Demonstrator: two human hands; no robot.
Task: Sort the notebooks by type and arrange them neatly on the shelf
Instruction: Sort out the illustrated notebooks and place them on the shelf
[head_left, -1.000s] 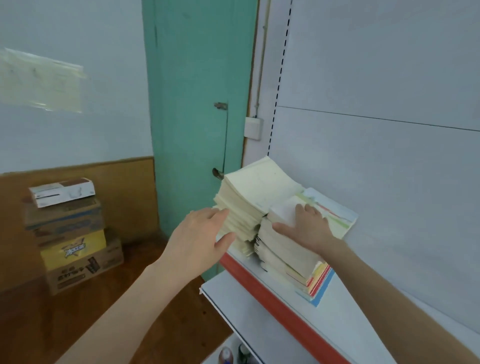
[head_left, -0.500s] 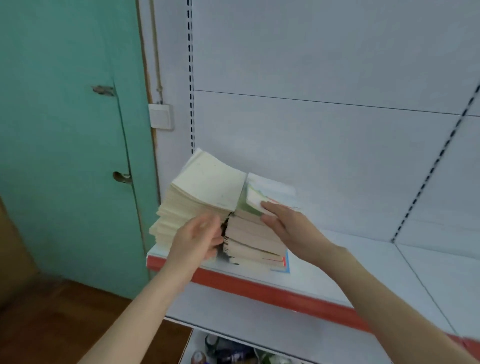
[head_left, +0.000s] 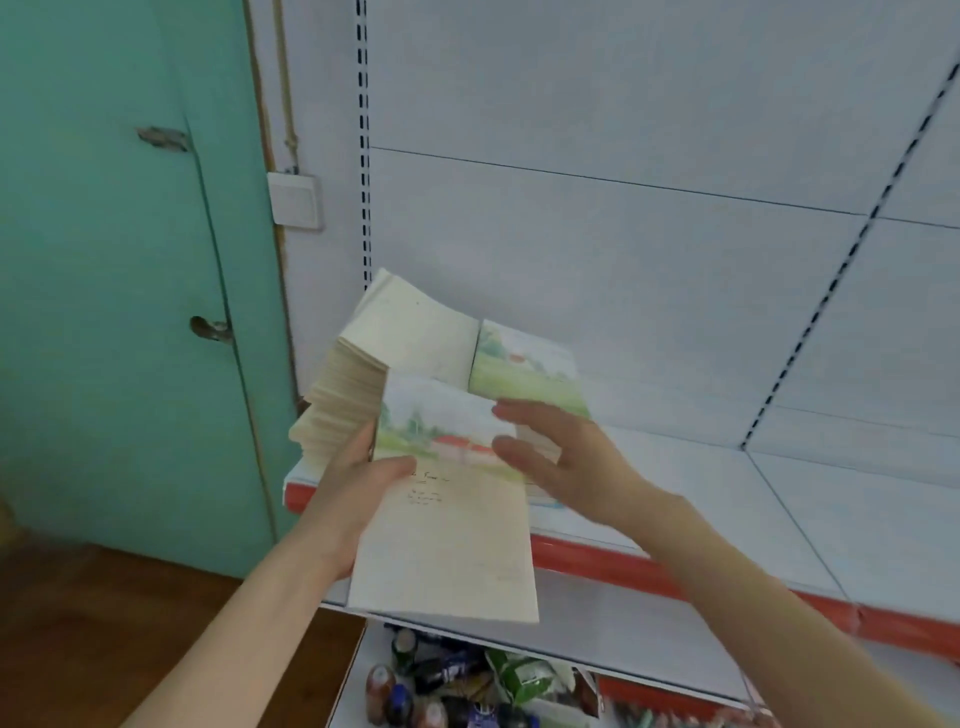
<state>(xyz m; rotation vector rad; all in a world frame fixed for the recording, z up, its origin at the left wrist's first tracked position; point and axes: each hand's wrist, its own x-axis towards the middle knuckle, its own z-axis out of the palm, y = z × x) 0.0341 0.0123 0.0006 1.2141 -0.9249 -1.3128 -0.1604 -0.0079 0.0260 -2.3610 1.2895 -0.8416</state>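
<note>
My left hand (head_left: 358, 488) grips a cream notebook (head_left: 447, 525) with a landscape picture on its cover, held in front of the shelf (head_left: 727, 499). My right hand (head_left: 561, 457) hovers open just right of it, fingers straight beside the cover's top right edge. Behind stand two stacks on the shelf: a tall fanned pile of plain cream notebooks (head_left: 384, 353) on the left, and a pile topped by a landscape-cover notebook (head_left: 524, 364) on the right, partly hidden by my hands.
The white shelf has a red front strip (head_left: 727, 587) and a white back panel. A teal door (head_left: 130, 260) stands to the left. Bottles and packets (head_left: 457, 686) fill the lower shelf. Wooden floor lies at lower left.
My left hand has taken a landscape-cover notebook off the right pile and drawn it toward me. My right hand has lifted off the stack and opened. The view has come closer.
</note>
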